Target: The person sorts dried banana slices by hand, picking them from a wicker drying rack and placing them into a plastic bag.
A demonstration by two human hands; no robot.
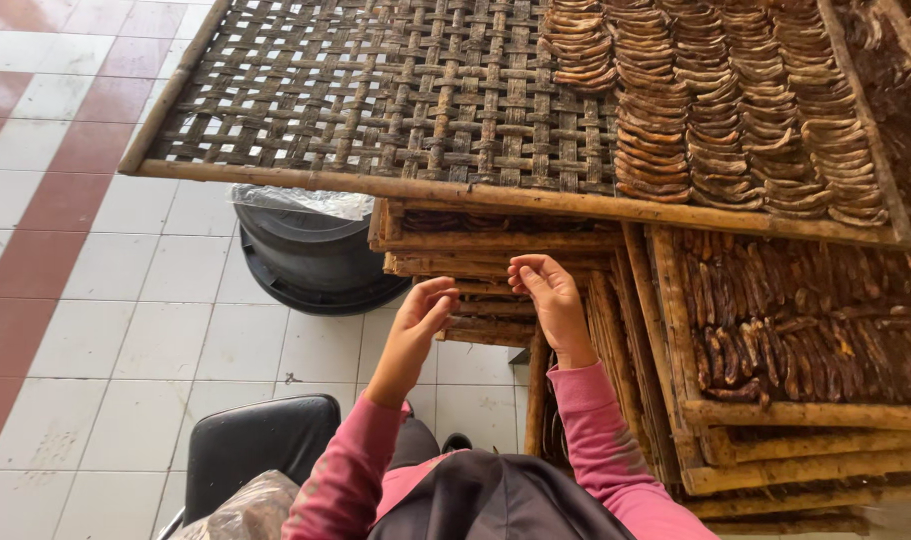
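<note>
Fingers of the left hand (422,310) and right hand (546,290) curl loosely and hold nothing, raised close together in front of the stacked wooden trays (496,262). Just above the fingertips runs the front rail of the woven bamboo rack (376,100), its rows of dried brown banana slices (716,110) well off beyond the right fingers. A black bin (311,262) stands past the left fingers.

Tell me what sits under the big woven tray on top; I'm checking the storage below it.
Under the woven tray: a black tub with clear plastic, and stacked bamboo frames holding dark dried fruit. The tub's inside is hidden.
</note>
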